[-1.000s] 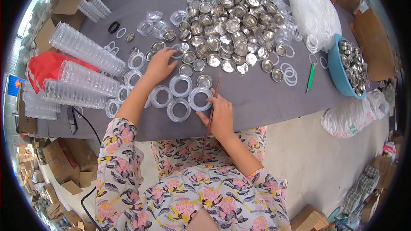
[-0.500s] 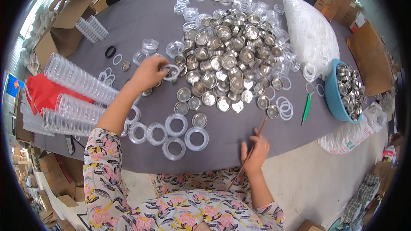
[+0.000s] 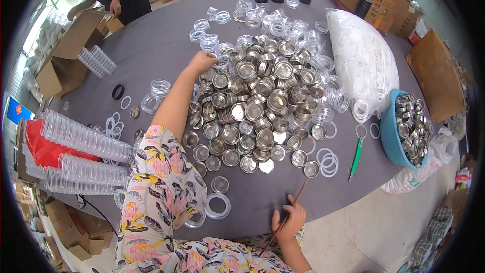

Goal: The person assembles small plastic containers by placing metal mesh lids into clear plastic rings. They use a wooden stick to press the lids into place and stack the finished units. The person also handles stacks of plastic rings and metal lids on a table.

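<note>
left hand (image 3: 203, 62) has reached farther, beside metal cups (image 3: 264, 87)

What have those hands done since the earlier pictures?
The left hand has moved forward to a clear piece at the far-left side of the metal cup pile; its grip is unclear. The right hand has shifted right, away from the large clear ring, still holding the brown stick. The green-handled tool still lies left of the blue basin.
</note>
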{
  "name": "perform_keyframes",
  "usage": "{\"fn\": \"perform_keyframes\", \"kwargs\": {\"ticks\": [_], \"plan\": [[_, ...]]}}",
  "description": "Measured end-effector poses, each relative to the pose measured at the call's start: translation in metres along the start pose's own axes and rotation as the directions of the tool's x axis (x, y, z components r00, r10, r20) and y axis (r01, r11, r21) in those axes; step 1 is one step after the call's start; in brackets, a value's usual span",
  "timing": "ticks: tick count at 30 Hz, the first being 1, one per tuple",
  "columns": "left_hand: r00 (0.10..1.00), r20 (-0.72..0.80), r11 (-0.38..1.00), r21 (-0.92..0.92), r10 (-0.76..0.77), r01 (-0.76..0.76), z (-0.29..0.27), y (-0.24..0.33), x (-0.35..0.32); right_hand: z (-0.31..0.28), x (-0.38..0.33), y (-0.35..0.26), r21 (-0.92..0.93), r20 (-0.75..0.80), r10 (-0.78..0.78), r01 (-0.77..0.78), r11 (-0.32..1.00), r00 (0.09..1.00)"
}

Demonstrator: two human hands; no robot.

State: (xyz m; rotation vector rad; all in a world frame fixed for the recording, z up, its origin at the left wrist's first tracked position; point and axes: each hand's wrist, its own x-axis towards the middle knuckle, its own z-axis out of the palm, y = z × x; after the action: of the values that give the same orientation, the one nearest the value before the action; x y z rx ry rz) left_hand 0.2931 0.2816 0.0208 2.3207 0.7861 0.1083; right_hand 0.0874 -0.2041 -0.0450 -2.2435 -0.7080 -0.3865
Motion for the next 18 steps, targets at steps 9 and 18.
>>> {"fn": "perform_keyframes", "kwargs": {"ticks": [9,18], "plan": [[0.898,-0.437,0.703,-0.620,0.059,-0.348,-0.022,0.026,-0.105,-0.002,0.002,-0.004,0.011,-0.019,0.006,-0.006,1.000,1.000],[0.677,0.723,0.554,-0.622,0.135,0.554,0.087,0.050,-0.331,0.000,0.001,-0.002,0.107,-0.096,-0.038,0.048,0.993,0.995]]}}
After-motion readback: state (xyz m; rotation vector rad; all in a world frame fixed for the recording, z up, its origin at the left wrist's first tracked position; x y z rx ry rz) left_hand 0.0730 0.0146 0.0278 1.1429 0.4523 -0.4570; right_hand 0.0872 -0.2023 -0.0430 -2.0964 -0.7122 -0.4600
